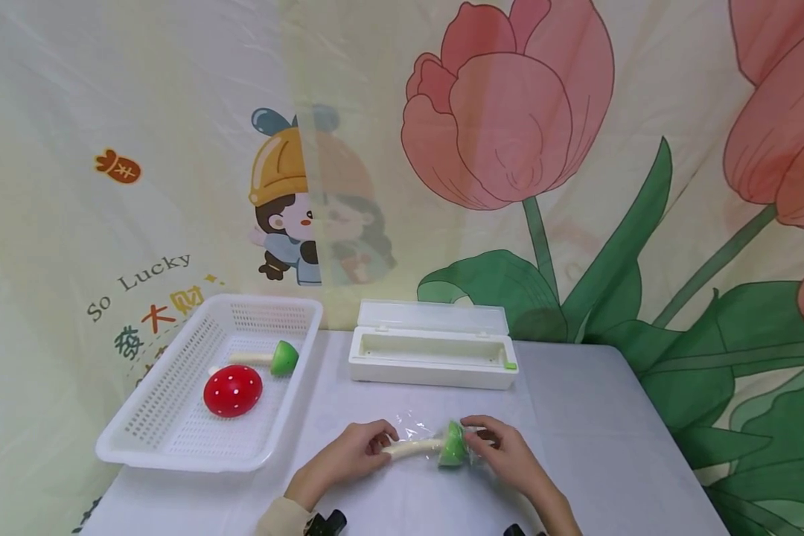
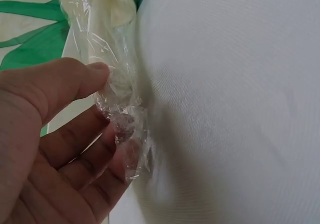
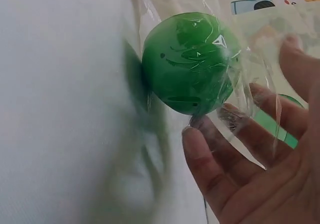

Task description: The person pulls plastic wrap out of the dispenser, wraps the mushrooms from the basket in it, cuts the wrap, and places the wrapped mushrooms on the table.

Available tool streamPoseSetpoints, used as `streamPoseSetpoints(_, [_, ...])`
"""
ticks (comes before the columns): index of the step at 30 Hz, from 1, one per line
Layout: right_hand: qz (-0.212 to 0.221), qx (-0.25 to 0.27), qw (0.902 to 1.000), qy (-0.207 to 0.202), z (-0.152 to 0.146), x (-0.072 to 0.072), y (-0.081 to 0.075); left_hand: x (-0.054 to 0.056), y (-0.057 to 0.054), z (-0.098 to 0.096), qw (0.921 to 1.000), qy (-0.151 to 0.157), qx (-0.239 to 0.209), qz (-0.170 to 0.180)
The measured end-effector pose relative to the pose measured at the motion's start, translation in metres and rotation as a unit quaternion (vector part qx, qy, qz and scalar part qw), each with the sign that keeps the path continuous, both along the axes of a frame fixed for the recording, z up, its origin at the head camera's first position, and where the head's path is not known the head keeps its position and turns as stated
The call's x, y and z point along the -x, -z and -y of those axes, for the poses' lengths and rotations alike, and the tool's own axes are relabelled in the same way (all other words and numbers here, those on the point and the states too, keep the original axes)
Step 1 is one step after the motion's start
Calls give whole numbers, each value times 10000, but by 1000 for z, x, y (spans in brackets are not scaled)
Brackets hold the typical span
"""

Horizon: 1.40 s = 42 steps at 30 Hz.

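Note:
A toy mushroom (image 1: 452, 445) with a green cap and pale stem lies on the table, wrapped in clear plastic film (image 2: 131, 129). At the stem end, my left hand (image 1: 358, 450) pinches the film between thumb and curled fingers. Loose film ends bunch against those fingers in the left wrist view. My right hand (image 1: 502, 452) is beside the green cap (image 3: 190, 62), its fingers spread and relaxed. Some fingertips are touching the film under and beside the cap, and the thumb stands apart from it.
A long white box (image 1: 434, 363) with a raised clear lid and a green slider stands behind my hands. To the left is a white perforated basket (image 1: 174, 454) holding a red spotted mushroom (image 1: 233, 391) and another green-capped mushroom (image 1: 284, 359). A printed curtain hangs behind the table.

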State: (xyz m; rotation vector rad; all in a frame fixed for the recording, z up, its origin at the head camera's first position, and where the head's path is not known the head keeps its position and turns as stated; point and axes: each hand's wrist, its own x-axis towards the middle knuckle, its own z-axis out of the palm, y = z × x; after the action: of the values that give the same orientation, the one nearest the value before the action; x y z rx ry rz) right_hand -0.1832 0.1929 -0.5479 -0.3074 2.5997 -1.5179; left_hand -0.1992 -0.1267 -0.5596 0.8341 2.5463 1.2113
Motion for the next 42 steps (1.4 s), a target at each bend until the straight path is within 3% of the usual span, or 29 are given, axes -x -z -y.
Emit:
streamPoseSetpoints(5, [-155, 17, 9999, -24, 1, 0, 4, 0, 1, -2, 9999, -52, 60, 63])
streamPoseSetpoints(16, [-562, 144, 9907, 1231, 8, 10, 13, 1, 4, -6, 10000, 2, -26, 31])
streamPoseSetpoints(19, [-619, 177, 9881, 1395, 9, 11, 13, 3, 4, -7, 10000, -43, 5, 57])
streamPoseSetpoints(24, [-809, 236, 9893, 1191, 10, 12, 15, 7, 3, -8, 9995, -296, 72, -17])
streamPoseSetpoints(29, [-518, 286, 9946, 848, 9, 12, 14, 8, 3, -10, 9973, -678, 98, -249])
streamPoseSetpoints(32, [-335, 311, 9973, 569, 8, 12, 13, 8, 5, -11, 9965, -791, 65, -250])
streamPoseSetpoints(35, [-417, 200, 9983, 344, 6, 12, 14, 8, 7, -11, 9964, -838, 5, -130])
streamPoseSetpoints(39, [-571, -11, 9975, 417, 7, 13, 15, 10, 11, -11, 9964, -836, -12, -98])
streamPoseSetpoints(42, [-559, -22, 9966, 604, 7, 13, 16, 11, 13, -10, 9967, -756, -49, -296])
